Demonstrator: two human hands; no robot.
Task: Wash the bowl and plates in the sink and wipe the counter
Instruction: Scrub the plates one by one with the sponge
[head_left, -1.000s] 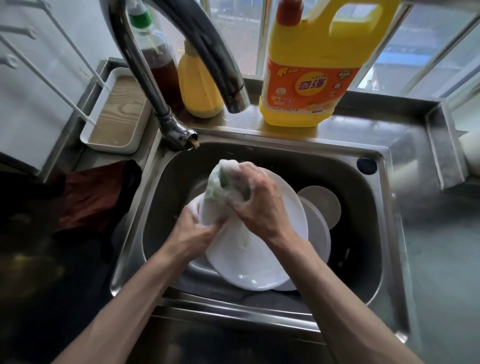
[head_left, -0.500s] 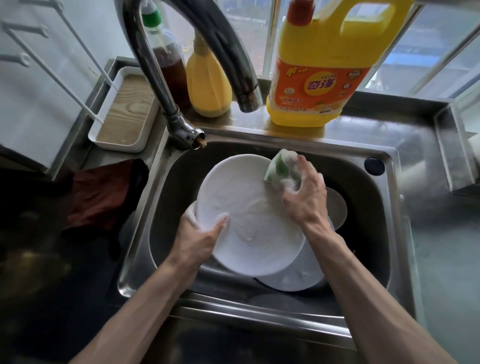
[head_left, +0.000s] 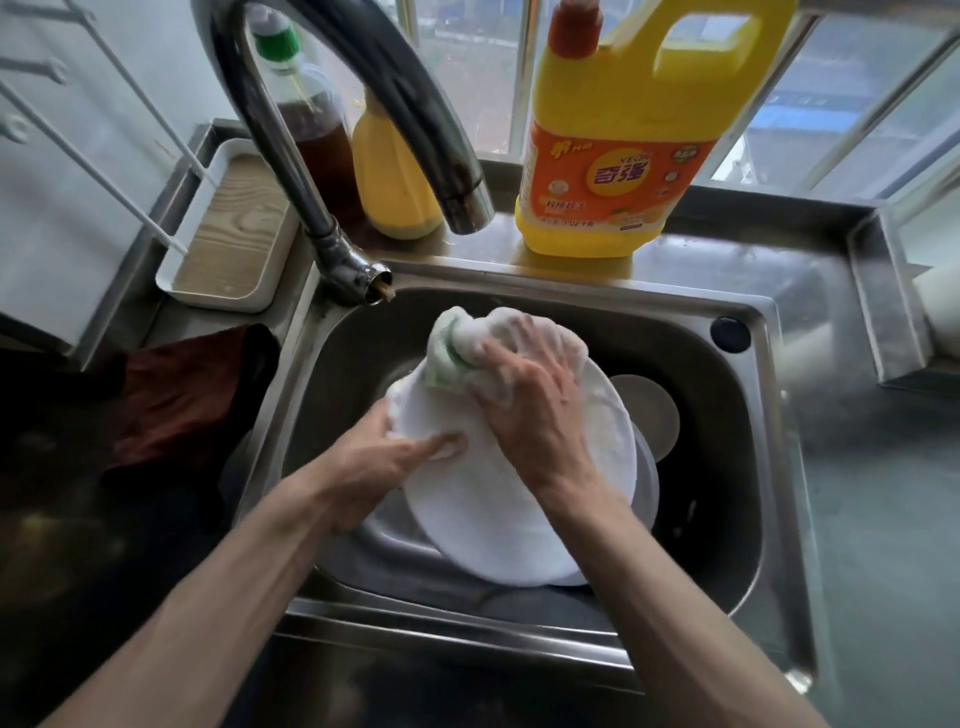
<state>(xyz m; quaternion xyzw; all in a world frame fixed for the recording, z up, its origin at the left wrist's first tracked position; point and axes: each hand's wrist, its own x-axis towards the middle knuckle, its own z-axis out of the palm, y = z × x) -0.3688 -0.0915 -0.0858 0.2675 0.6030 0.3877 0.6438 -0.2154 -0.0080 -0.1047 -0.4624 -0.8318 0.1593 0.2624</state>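
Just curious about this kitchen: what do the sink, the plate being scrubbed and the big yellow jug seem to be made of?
Sink: likely stainless steel, brushed grey with dull reflections. Plate: probably glazed ceramic, perhaps melamine; smooth opaque white under suds. Yellow jug: plastic, glossy moulded body with built-in handle.

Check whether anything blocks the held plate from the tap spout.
Nothing visible does. Only the soapy sponge under the right hand sits at the far edge of the plate, below the tap spout.
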